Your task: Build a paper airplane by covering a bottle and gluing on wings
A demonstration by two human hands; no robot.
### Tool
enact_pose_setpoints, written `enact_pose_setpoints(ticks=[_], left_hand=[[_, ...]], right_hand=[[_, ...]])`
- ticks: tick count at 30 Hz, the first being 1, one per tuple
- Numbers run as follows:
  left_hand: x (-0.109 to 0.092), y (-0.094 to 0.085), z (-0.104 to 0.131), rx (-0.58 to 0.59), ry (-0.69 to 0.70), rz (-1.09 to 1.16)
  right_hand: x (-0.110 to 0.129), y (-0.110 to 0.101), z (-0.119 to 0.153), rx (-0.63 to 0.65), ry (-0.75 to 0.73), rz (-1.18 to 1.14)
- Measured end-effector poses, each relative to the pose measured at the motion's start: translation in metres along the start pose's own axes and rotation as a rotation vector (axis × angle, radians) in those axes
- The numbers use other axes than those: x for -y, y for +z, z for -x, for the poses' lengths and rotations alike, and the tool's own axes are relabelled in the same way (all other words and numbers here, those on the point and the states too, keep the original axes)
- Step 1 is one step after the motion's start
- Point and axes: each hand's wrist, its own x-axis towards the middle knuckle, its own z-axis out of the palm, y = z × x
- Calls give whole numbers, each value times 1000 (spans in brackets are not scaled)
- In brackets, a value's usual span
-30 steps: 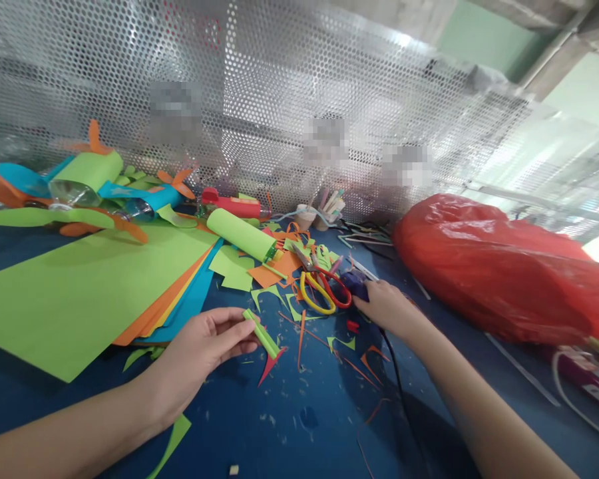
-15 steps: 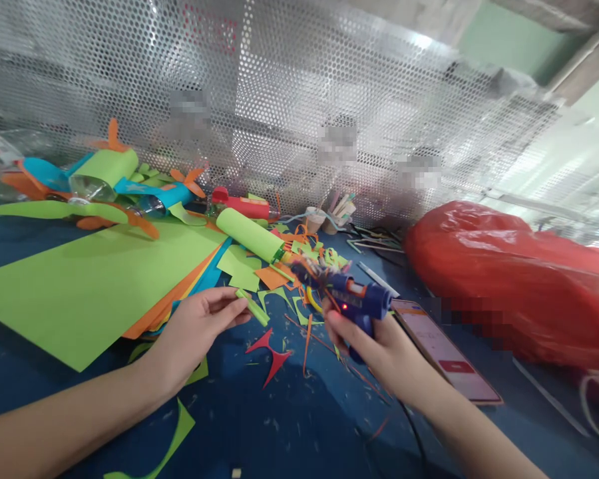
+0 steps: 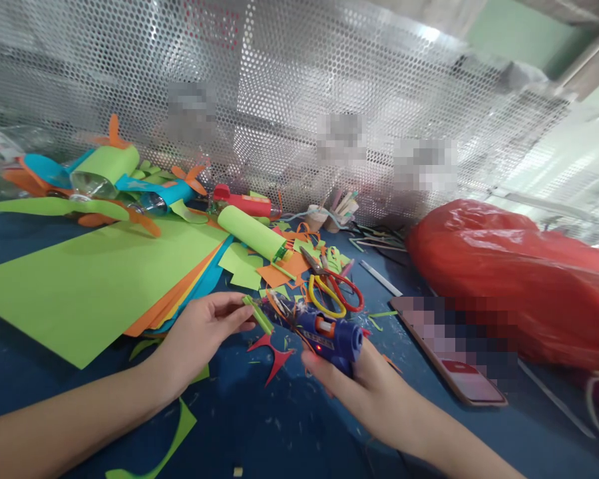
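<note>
The left hand (image 3: 209,329) pinches a small green paper roll (image 3: 257,315) between thumb and fingers, with the grip nearly closed around one end. Most of the roll sticks out beyond the fingertips, slanting down and to the right, so it lies just in front of the left hand and is held above the blue table (image 3: 284,432).

The right hand (image 3: 359,382) is wrapped around a blue glue gun (image 3: 332,336), its thumb along the near side by a glowing red light. The gun points left, toward the roll, and its front end is close beside the paper; whether the two touch cannot be told, since the front end is cluttered with thin strands.

A red paper scrap (image 3: 278,366) lies on the table just below the roll, between the hands. Beyond the gun are scissors (image 3: 324,272) with one yellow and one red handle, resting near orange and green scraps. A bottle wrapped in green paper (image 3: 252,233) lies farther back. Large green sheets (image 3: 90,293) spread to the left, past the left hand. A phone (image 3: 446,356) lies to the right of the right hand, next to a big red bag (image 3: 509,279).
</note>
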Motion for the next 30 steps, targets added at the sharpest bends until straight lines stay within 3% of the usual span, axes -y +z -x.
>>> enact_pose_setpoints(ticks=[15, 30], left_hand=[[1, 1, -1, 54, -31, -27], [2, 1, -1, 76, -12, -49]], right_hand=[[0, -4, 1, 44, -67, 6], [2, -2, -1, 90, -24, 67]])
